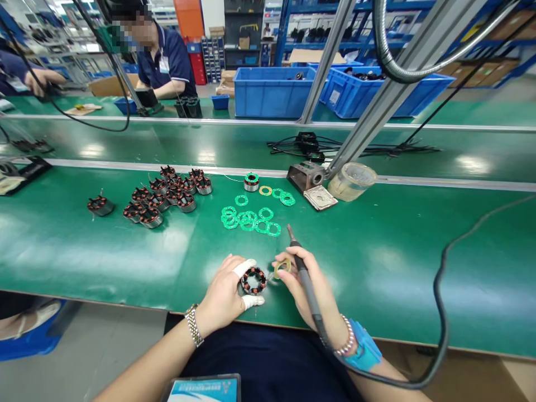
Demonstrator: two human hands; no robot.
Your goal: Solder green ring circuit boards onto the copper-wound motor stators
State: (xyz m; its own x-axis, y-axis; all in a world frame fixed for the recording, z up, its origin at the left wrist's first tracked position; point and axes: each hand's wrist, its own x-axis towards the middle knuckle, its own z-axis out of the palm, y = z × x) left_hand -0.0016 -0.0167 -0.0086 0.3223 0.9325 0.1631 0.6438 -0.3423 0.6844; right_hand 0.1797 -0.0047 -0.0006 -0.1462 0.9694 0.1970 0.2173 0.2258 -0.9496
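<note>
My left hand [224, 290], with white finger cots on thumb and finger, grips a small motor stator [263, 280] with copper windings near the table's front edge. Its ring face is turned up. Just right of it, my right hand [325, 298] pinches a thin yellowish ring [277, 272] between thumb and fingers. The same hand also keeps a soldering iron [305, 272], its tip pointing away from me. Beyond both hands lie several loose green ring-shaped circuit boards [248, 226]. Behind these stands a stator with a green board on top [251, 183], beside a tan ring [265, 191].
Several wound stators [151, 216] cluster at the left. A metal iron holder [305, 176], a cleaning pad [320, 198] and a roll of clear tape [352, 183] sit at the back right. The iron's cable [439, 301] loops on my right. A co-worker [167, 61] sits opposite, near blue bins [272, 95].
</note>
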